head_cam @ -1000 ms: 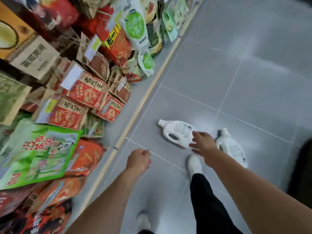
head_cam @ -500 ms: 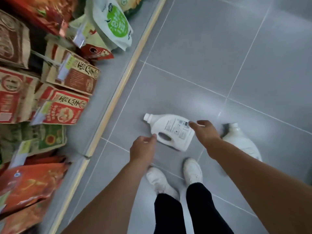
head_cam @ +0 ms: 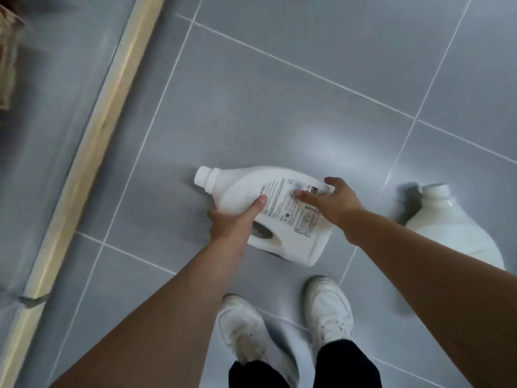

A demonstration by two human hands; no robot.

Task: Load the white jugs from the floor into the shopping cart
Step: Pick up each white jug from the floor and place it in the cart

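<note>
Stance: my shoes (head_cam: 243, 329) stand just short of the near jug (head_cam: 285, 219). I judge the lift will go best if I bend my knees and keep the load close to my legs.
Left hand (head_cam: 232, 222): it grips the near jug at the handle side. The thumb (head_cam: 256, 208) lies flat across the white face, and the other fingers curl under the edge, mostly hidden.
Better hold: I should probably get those fingers through the handle hole (head_cam: 263, 233), since the smooth shoulder may slip.
Right hand (head_cam: 327, 203): its fingers (head_cam: 303, 196) are spread and relaxed on the label (head_cam: 296, 219) near the base end, steadying the jug without gripping it.
Next for the right: slide it under the base to share the weight as the jug comes up.
Near jug: it lies on its side on the floor (head_cam: 279, 107), with its cap (head_cam: 205, 176) pointing away to the left. It does not look lifted yet.
Second jug (head_cam: 447, 228): it also lies on the floor, to my right, apart from the first and partly behind my right forearm.
Far left: a wooden strip (head_cam: 92, 135) runs along the floor.
Shopping cart: not in sight, so I must find it before I swing the load.
</note>
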